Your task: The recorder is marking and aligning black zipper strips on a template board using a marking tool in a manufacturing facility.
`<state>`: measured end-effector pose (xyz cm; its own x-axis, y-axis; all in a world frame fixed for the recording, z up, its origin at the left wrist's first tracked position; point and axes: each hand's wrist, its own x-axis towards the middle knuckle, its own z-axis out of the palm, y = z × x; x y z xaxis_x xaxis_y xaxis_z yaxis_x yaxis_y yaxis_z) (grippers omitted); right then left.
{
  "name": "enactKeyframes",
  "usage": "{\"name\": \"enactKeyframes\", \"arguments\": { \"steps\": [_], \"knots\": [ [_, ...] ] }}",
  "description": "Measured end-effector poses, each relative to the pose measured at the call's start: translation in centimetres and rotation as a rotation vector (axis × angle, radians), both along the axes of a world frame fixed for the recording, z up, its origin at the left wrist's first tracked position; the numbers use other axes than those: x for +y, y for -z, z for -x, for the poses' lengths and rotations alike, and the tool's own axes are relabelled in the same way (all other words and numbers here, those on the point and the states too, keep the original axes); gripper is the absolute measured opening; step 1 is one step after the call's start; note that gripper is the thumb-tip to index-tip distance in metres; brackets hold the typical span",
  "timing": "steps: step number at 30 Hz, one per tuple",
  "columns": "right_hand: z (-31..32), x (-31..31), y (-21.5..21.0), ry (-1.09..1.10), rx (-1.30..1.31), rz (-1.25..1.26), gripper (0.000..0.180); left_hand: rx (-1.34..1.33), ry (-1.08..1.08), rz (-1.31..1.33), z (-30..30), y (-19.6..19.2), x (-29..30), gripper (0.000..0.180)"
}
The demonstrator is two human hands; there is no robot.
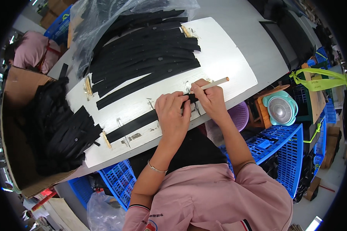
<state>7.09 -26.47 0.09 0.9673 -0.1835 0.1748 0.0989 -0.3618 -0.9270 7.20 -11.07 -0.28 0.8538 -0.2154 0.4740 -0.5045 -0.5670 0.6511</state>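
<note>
A single black fabric strip (pixel 133 126) lies slantwise across the white board (pixel 235 61), near its front edge. My left hand (pixel 173 111) is on the strip's right part, with thumb and fingers closed on the dark fabric. Just right of it, my right hand (pixel 210 99) grips a white pen-like marker (pixel 219 82) with an orange end, which sticks out up and to the right. The marker's tip is hidden by my fingers near the strip. Farther back on the board lies a row of many black strips (pixel 146 57), side by side.
Left of the board stands a cardboard box (pixel 15 127) heaped with black strips (pixel 61 127). Clear plastic film (pixel 104 19) covers the far strips. Small yellowish blocks (pixel 106 139) are fixed on the board. Blue crates (pixel 291 161) and a teal fan (pixel 281 108) stand at right. Another person (pixel 34 50) bends at far left.
</note>
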Motion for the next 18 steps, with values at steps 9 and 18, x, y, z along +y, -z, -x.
{"name": "enactKeyframes", "arguments": {
  "steps": [9,18],
  "knots": [
    [0.42,-0.49,0.44,0.011,-0.079,-0.038,0.024,0.023,-0.046,-0.01,-0.07,0.11,-0.65,0.011],
    [0.59,-0.48,0.31,-0.007,-0.023,0.139,0.026,-0.024,-0.058,0.031,0.07,0.47,-0.05,0.019]
  ]
}}
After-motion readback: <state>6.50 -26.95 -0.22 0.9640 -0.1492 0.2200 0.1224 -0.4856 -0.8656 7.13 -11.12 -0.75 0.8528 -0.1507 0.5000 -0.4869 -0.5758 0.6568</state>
